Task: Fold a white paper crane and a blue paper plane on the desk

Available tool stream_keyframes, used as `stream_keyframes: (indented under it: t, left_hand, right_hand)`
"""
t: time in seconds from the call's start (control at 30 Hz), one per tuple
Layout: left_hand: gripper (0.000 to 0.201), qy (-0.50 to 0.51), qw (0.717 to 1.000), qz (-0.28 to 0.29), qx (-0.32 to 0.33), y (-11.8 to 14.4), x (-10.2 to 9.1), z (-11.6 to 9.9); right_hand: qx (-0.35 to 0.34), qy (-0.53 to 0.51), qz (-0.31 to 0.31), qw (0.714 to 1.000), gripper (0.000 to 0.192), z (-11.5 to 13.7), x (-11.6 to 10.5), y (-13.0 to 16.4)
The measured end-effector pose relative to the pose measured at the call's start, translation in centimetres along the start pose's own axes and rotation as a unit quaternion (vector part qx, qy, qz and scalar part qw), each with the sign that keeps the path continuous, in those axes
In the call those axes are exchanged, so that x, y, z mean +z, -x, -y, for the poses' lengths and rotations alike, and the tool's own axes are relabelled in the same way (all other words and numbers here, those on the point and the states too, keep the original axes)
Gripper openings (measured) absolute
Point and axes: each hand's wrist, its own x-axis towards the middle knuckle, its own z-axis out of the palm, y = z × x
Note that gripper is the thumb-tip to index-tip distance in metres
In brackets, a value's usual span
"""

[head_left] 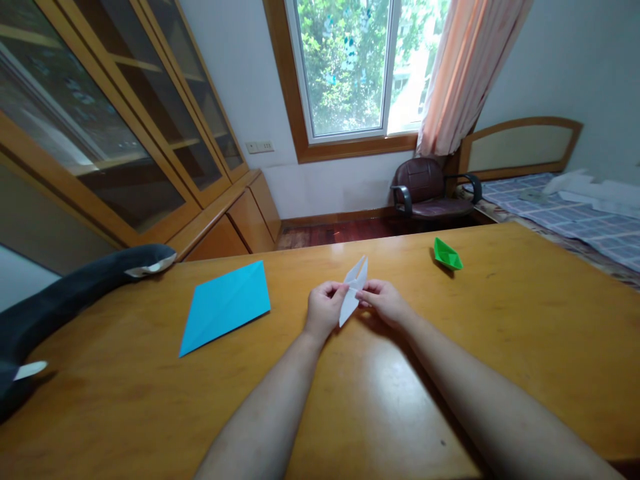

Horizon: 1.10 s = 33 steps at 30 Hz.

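Note:
Between my two hands is a piece of white folded paper (349, 308), pointed at its near end and split into two tips at its far end. My left hand (326, 308) pinches its left edge, thumb on top. From the right, my right hand (386, 301) grips the other edge between thumb and fingers. The paper is held just above the wooden table, and my fingers hide part of its middle. Left of my hands lies a sheet of blue paper (227, 307) with a diagonal crease. A small green paper boat (447, 255) sits farther off to the right.
A dark curved object with white parts (95, 280) lies along the left side of the table (400, 413). Beyond the far edge are a glass-fronted cabinet (200, 167), a maroon armchair (425, 187) and a bed (540, 200) at right.

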Motion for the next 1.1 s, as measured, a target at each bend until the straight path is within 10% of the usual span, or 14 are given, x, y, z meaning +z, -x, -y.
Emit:
stream_keyframes:
  t: [1.1]
  left_hand:
    - [0.035, 0.053, 0.997, 0.058, 0.023, 1.3, 1.8, 0.9]
  right_hand:
    - [0.011, -0.128, -0.006, 0.992, 0.035, 0.3, 0.5, 0.2]
